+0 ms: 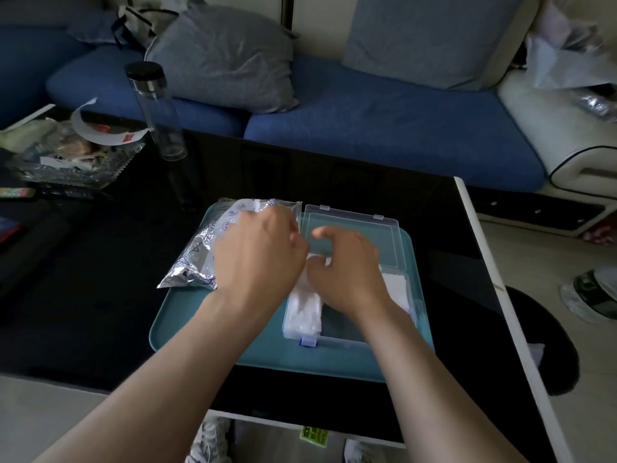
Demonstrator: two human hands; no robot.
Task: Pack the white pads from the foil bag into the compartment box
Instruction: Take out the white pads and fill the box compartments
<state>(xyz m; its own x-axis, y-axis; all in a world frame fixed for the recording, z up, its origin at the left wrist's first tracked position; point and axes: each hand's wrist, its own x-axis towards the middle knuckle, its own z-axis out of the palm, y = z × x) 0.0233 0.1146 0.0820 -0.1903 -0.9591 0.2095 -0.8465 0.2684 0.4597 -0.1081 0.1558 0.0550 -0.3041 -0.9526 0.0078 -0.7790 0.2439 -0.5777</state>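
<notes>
Beneath fingers (pixel 334 235) of right hand (pixel 347 265), white pads (pixel 303 309)

blue print on the foil bag (pixel 197 259) and a yellow-green sticker (pixel 317 435) are too blurred to read.

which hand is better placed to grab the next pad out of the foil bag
Left, probably. The left hand is over the foil bag, while the right hand is over the compartment box, by the white pads in it.
</notes>
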